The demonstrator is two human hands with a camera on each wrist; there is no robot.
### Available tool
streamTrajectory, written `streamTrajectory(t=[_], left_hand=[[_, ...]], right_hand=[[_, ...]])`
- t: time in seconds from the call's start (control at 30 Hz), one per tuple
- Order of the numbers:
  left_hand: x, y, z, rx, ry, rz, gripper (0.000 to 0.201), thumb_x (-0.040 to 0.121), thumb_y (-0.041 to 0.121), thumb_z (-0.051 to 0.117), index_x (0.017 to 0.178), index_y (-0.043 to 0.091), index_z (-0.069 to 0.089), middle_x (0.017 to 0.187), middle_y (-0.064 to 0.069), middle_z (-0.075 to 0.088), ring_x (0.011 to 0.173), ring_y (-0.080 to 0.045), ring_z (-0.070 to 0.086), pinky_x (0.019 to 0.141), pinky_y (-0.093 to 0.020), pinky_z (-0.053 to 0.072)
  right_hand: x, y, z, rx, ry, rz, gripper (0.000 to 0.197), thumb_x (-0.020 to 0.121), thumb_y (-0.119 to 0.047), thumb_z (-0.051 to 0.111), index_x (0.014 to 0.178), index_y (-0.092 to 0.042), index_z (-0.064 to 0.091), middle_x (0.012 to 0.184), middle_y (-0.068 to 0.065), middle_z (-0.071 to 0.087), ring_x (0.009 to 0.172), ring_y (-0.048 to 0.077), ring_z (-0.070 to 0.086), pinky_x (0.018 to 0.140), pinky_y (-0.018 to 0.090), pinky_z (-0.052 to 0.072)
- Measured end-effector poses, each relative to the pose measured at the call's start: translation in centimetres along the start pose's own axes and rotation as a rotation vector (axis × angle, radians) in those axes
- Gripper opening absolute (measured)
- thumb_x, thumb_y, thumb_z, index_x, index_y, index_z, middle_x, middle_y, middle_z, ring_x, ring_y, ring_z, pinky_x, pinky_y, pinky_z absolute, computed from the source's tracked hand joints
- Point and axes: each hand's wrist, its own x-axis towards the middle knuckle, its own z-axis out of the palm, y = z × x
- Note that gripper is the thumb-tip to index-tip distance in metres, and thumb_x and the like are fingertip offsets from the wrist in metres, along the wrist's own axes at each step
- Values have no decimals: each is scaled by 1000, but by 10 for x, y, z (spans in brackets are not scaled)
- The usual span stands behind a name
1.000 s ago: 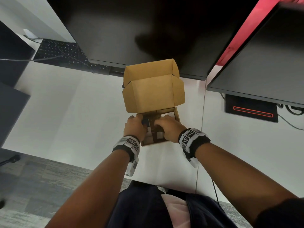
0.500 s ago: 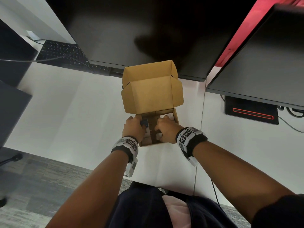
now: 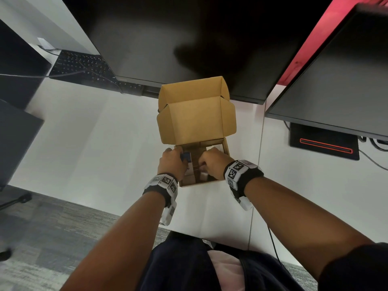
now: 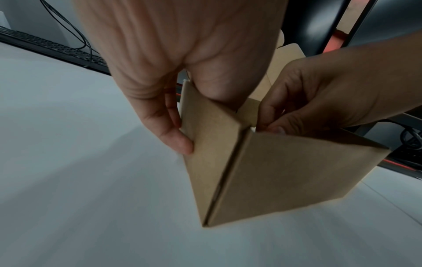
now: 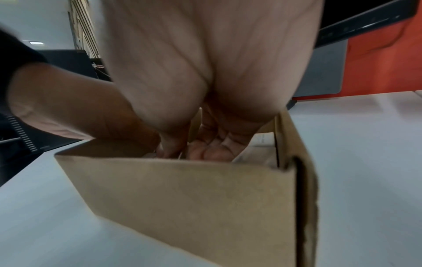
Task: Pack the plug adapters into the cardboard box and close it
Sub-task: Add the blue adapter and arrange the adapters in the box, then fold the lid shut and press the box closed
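From the head camera: the box (image 3: 202, 162) sits on the white bench (image 3: 84, 143), lid (image 3: 197, 120) standing open toward the monitor (image 3: 189, 38). Both hands are down in the opening. The left hand (image 3: 171, 162) is at the left wall, with a blue adapter (image 3: 186, 156) showing just beside it; whether it grips that adapter, I cannot tell. The right hand (image 3: 214, 164) is curled over white adapters (image 3: 203, 176) near the front wall.

Left wrist view: the left hand's fingers (image 4: 173, 133) lie nearly straight against the outer left wall of the box (image 4: 274, 171), thumb dipping inside. The right hand (image 4: 319, 97) pinches down at the rim; what it pinches is hidden.

Right wrist view: the right hand's fingers (image 5: 212, 144) are curled down inside the box (image 5: 194, 207), their catch hidden behind the front wall. The left hand (image 5: 91, 112) reaches in alongside.
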Motion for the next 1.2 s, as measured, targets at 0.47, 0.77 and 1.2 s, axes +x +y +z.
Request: streamTrajectory(t=[0.47,0.77,1.2], left_hand=[[-1,0,1,-1,26,4,20,93,20,59,110,13,63,103,-13,59,81,-30,51,74,-35,43],[-16,-9,-3,-131,156,103,13,93,31,55,95,19,59,95,-6,62,80,-32,60,70,-37,49],[5,1,-71,-1254,183,-225,39,103,33,32,91,20,67,97,-6,72,88,-25,66,80,-39,51]], right_hand=[[-7,-2,9,-137,-18,-38,16,92,-18,68,102,-6,74,112,15,65,98,32,65,82,37,54],[-16,7,-2,6,214,-118,23,94,-30,62,86,-10,69,88,6,65,82,23,61,74,38,52],[-33,31,-68,946,661,171,48,100,-59,31,126,-26,53,112,-2,65,103,19,63,93,40,51]])
